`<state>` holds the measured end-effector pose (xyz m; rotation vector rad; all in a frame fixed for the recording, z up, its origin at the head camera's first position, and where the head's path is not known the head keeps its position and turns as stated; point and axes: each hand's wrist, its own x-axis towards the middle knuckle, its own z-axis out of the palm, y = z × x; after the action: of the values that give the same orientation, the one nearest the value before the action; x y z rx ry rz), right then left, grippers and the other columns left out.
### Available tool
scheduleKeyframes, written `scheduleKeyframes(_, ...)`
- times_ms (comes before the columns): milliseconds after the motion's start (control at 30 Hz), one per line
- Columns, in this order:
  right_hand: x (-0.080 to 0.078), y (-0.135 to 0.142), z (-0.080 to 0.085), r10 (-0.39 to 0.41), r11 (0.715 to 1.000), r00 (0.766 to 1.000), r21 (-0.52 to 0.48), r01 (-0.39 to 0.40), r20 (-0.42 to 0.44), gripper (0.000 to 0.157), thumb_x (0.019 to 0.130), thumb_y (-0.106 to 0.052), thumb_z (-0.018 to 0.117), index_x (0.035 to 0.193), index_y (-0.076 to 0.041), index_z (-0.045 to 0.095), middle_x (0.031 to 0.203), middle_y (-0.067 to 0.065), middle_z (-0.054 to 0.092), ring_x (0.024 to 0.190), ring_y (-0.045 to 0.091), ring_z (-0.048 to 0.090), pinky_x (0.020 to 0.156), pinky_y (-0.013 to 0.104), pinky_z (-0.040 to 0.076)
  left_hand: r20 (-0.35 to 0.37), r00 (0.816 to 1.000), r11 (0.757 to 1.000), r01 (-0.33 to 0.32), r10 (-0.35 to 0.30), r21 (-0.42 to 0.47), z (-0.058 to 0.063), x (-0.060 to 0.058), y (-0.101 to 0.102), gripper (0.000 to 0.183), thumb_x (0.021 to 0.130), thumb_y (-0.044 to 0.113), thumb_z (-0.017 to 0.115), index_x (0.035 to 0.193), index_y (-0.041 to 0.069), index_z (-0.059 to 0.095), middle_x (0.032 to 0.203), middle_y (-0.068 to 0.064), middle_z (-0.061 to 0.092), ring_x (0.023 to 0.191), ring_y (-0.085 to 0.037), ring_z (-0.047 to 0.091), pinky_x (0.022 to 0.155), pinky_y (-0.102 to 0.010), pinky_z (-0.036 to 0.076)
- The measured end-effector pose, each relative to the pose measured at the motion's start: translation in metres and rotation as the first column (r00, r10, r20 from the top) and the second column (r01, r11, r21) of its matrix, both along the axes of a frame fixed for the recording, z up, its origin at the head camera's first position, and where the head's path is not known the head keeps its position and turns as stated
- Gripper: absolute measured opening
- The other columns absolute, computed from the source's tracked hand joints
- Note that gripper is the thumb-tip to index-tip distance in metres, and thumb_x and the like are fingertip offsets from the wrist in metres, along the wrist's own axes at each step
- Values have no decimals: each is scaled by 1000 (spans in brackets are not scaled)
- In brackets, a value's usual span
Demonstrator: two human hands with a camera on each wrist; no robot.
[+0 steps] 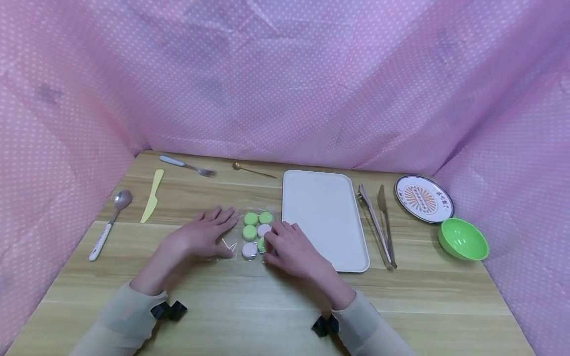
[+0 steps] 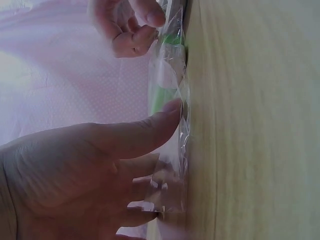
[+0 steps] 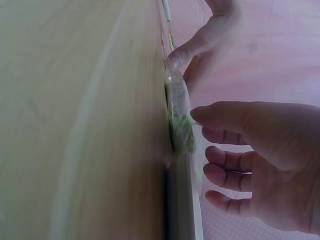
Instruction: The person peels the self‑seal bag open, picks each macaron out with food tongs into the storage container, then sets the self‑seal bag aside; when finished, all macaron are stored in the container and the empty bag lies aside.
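Observation:
A clear plastic bag (image 1: 231, 244) holds several green macarons (image 1: 250, 233) and pale pink macarons (image 1: 249, 250). My left hand (image 1: 207, 235) lies on the bag's left part, fingers straight and spread. In the left wrist view, the thumb (image 2: 145, 132) presses down on the plastic film beside the macarons. Over the bag's right side is my right hand (image 1: 291, 249), its fingers loosely bent and covering some macarons from above. Seen from the right wrist, the right thumb (image 3: 225, 114) comes right up to the bag, with the other fingers bent behind it.
A white tray (image 1: 320, 217) stands right of the bag. Beyond it lie tongs (image 1: 375, 225), a metal knife (image 1: 386, 222), a patterned plate (image 1: 418, 195) and a green bowl (image 1: 463, 240). Leftward are a spoon (image 1: 111, 222), yellow knife (image 1: 153, 195), fork (image 1: 189, 166) and small gold spoon (image 1: 254, 170).

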<state>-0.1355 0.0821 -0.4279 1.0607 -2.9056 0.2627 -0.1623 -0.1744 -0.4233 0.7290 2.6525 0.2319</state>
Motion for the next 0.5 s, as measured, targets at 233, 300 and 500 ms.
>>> scheduleKeyframes(233,-1,2,2,15,1000,999,-2,-15,38,15,86,-35,64,75,-26,59,82,-9,48,80,12,46,74,29,38,7,1000,1000,-9,9,-7,0,1,-1,93,79,64,60,150,18,22,160,-9,10,145,-40,7,111,-66,13)
scheduleKeyframes(300,-2,4,2,15,1000,999,-9,-15,48,13,86,-34,64,76,-26,60,82,-10,48,80,11,45,73,29,38,7,1000,1000,-7,7,-9,0,0,-2,93,79,65,59,150,18,22,160,-9,9,145,-40,7,111,-66,13)
scheduleKeyframes(500,-5,7,3,19,999,998,-30,-17,68,11,85,-31,66,76,-26,62,81,-10,50,79,10,48,71,28,39,24,1000,1000,-8,8,-1,0,0,-1,94,79,63,60,151,17,21,160,-9,8,146,-40,5,110,-68,13)
